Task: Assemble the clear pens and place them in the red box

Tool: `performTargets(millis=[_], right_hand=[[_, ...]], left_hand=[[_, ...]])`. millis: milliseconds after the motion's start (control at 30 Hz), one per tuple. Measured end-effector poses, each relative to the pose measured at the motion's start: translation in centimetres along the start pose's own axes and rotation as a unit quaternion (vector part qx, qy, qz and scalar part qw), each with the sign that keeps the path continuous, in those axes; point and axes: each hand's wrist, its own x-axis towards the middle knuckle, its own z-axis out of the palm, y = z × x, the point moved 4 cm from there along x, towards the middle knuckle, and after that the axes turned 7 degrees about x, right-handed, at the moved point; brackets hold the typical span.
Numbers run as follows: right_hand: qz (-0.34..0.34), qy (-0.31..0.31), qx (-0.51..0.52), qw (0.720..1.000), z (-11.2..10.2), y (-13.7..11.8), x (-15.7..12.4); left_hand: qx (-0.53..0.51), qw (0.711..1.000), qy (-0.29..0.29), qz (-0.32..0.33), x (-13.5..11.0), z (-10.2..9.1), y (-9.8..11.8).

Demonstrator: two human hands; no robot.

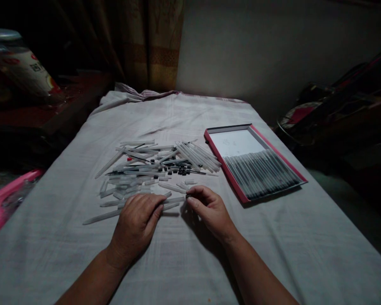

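Observation:
My left hand (140,219) is closed around a translucent pen barrel (174,200), whose end sticks out to the right past the fingers. Just across from that end, my right hand (212,212) pinches a small black piece (187,196) between thumb and forefinger; its exact shape is too small to make out. Behind both hands spreads a pile of loose pen parts: frosted barrels (197,156), dark refills (138,157), clear caps (117,194) and small black plugs (181,171). More barrels (97,217) lie beside and partly under my left hand.
A shallow red-edged box (227,171) at the right holds a row of pens (260,173). All of this lies on a pale cloth (190,271). Pink-handled scissors (6,197) are at the left edge; a lidded jar (22,63) stands on a dark side table (79,95).

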Motion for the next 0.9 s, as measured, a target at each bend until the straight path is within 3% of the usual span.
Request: performTargets(millis=[133,367,533,633,800,900], right_hand=[[0.003,-0.008,-0.022,1.000,-0.1,0.3,-0.2],[-0.058,-0.017,-0.109,0.992,0.0,0.0,-0.5],[-0.171,-0.038,-0.270,0.947,-0.2,-0.5,-0.6],[-0.201,-0.065,-0.340,0.917,-0.1,-0.9,-0.7],[-0.167,-0.073,-0.310,0.933,-0.2,-1.0,-0.8],[-0.182,-0.074,-0.321,0.926,-0.2,-1.0,-0.9]], left_hand=[[0.000,1.000,0.002,-0.003,0.0,0.1,0.1],[-0.005,1.000,0.003,0.005,0.1,0.1,0.1],[-0.018,1.000,-0.004,0.010,-0.1,0.2,0.1],[-0.025,1.000,-0.007,0.014,-0.2,0.3,0.1],[-0.018,1.000,-0.013,0.007,-0.2,0.4,0.0],[-0.013,1.000,-0.020,0.003,-0.2,0.5,0.0]])
